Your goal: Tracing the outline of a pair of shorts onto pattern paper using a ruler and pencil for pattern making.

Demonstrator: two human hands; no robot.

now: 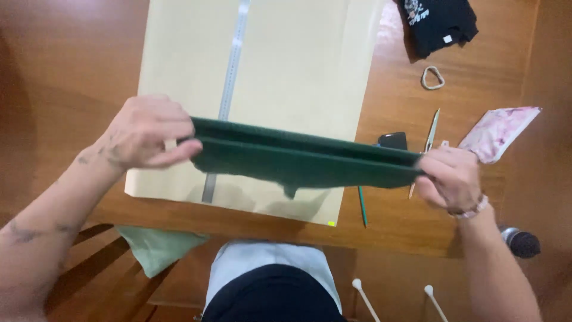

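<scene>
The left hand (146,134) and the right hand (450,179) hold a folded green cloth (304,161) stretched between them, above the bench (71,71). The fingers of each hand are pressed together and pinch one end of the cloth. Under it lies a big sheet of beige paper (298,65) with a metal ruler (232,65) on top. Farther right are scissors (430,134) and a black garment (438,24).

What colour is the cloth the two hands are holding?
Dark green. The folded cloth shows best in the head view.
</scene>
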